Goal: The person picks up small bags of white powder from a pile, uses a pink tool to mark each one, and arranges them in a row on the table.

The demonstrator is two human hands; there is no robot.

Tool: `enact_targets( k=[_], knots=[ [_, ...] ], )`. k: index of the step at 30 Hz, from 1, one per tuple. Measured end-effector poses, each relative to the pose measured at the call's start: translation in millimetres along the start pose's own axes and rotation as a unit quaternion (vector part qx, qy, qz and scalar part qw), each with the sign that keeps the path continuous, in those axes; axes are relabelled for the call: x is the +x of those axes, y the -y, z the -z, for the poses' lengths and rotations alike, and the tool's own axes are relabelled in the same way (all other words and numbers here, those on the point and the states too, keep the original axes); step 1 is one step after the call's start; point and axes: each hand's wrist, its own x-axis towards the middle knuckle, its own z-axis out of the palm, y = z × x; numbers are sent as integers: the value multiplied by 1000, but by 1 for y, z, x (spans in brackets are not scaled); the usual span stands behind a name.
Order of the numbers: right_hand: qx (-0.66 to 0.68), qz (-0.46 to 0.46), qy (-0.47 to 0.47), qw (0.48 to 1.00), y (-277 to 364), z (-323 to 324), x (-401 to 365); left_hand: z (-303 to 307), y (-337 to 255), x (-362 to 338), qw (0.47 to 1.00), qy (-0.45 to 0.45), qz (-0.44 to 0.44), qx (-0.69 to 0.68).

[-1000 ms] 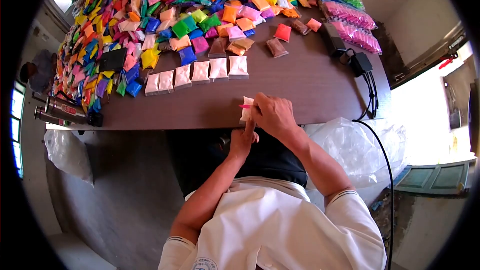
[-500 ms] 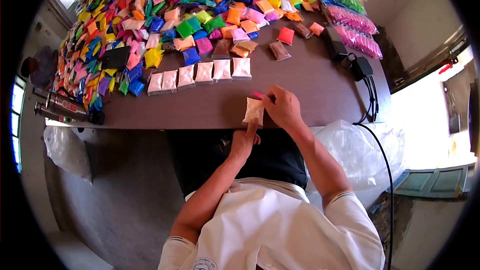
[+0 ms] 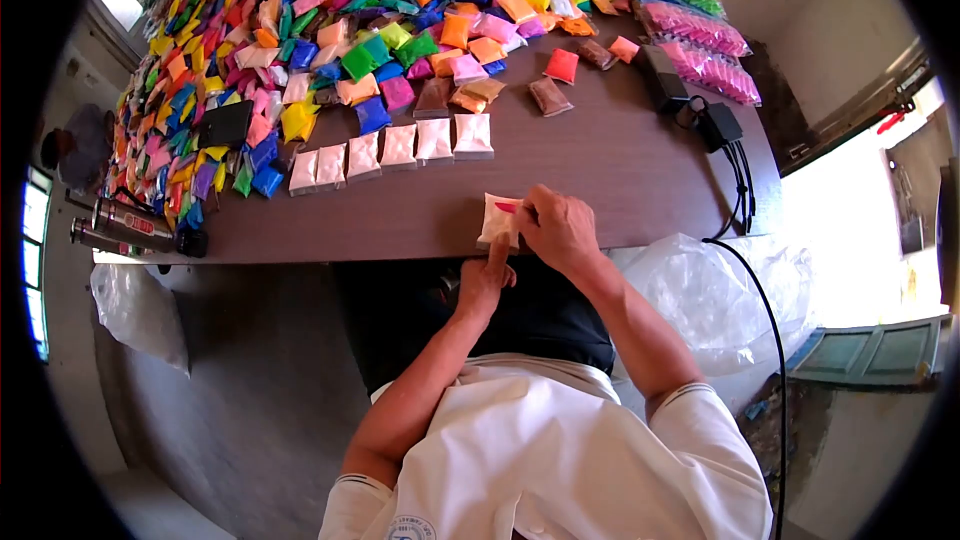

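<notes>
A small clear packet with pale pink filling (image 3: pixel 497 212) lies near the table's front edge. My left hand (image 3: pixel 482 285) presses it with an outstretched finger from the near side, the other fingers curled below. My right hand (image 3: pixel 560 227) is closed in a pinch at the packet's right side. From that pinch a small pink-red pointed piece (image 3: pixel 506 207) sticks out over the packet's upper part; what it is I cannot make out. Beyond my hands, several similar pale pink packets (image 3: pixel 398 147) stand in a slightly slanting row.
A big heap of coloured packets (image 3: pixel 420 45) covers the back and left. Bundled pink packets (image 3: pixel 705 70) lie at the right, near a black box and adapter (image 3: pixel 718 126) with cables. A flask (image 3: pixel 135 223) lies front left; a phone-like black object (image 3: pixel 226 124) rests on the heap.
My right hand has moved slightly left and down, bringing the pink-red piece from the packet's upper right corner onto its face. My left finger stays on the packet. The view has shifted slightly.
</notes>
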Motion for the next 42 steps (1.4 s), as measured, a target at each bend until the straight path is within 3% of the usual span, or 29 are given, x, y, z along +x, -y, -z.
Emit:
enact_targets(
  k=[7, 12, 18, 21, 34, 36, 42],
  knots=[
    [-33, -20, -3, 999, 0, -4, 4, 1, 2, 0, 1000, 0, -2, -5],
    [35, -24, -100, 994, 6, -5, 2, 3, 6, 3, 1000, 3, -3, -18],
    [34, -4, 46, 998, 20, 9, -6, 3, 12, 5, 999, -4, -32, 8],
    [34, 16, 66, 997, 11, 12, 2, 2, 12, 4, 999, -4, -31, 3],
    [48, -12, 44, 998, 2, 5, 7, 3, 11, 4, 999, -9, -26, -23],
    [33, -14, -24, 999, -6, 5, 17, 4, 13, 5, 999, -5, -30, -24],
    [12, -68, -1, 998, -21, 12, 56, 5, 15, 7, 1000, 1, -18, -12]
  ],
)
